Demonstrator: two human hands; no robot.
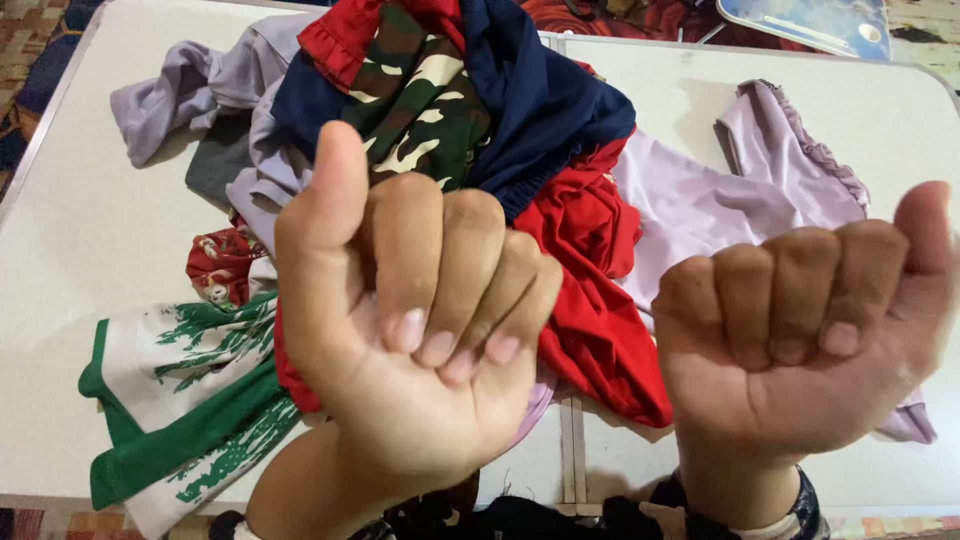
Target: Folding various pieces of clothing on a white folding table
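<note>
Above the white folding table (70, 240), two fists up, thumbs out, nothing in either one.

Left hand (410, 310) is curled tight, fingers folded into the palm, thumb standing straight, hovering over the clothes heap; right hand (800, 340) matches it, fingers together and empty, thumb cocked outward, over the lilac ruffled garment (720, 190). Underneath, the pile sits mid-table: camouflage piece (420, 110) on top, navy cloth (550, 110) draped beside it, red garment (590, 300) spilling toward the near edge between the fists, green-and-white shirt (180, 390) at the near left, grey-lavender top (190, 85) at the far left.
</note>
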